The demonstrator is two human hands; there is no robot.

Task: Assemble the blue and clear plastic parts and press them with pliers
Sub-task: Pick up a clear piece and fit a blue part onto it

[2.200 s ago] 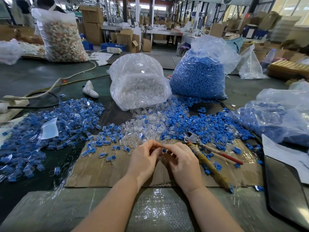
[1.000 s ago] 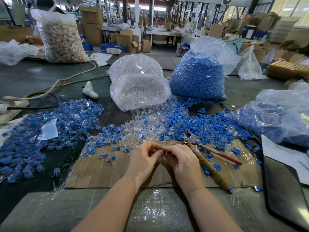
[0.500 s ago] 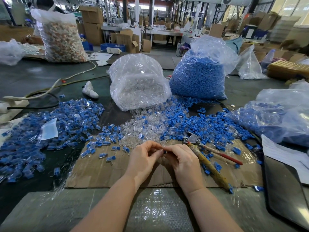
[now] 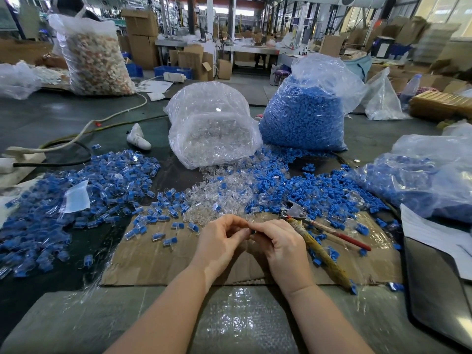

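Pinching a small part between them, left hand and right hand meet fingertip to fingertip over the cardboard sheet; both grips curled tight on the piece, which is mostly hidden, only a dark blue speck showing. Cardboard sheet is the landmark for the rest.

Containers: clear bag behind the sheet, holding clear plastic parts, mouth spilling toward the sheet. Blue bag behind and right of it, packed with blue parts. Another bag right of the sheet, blue pieces inside, contents blurred by the plastic. Far bag back left, pale mixed bits, too small to identify.

Loose piles: clear parts at the sheet's far edge; blue parts spread over its far right corner; assembled blue-and-clear pieces heaped left of the sheet, a few strays on it.

Pliers lie on the sheet just right of the right hand, head away from the person, one handle wrapped, one red.

Edges and room: bare cardboard left of the left hand and under the wrists. Bubble wrap covers the surface at the sheet's near edge. Dark tray and paper crowd the right edge.
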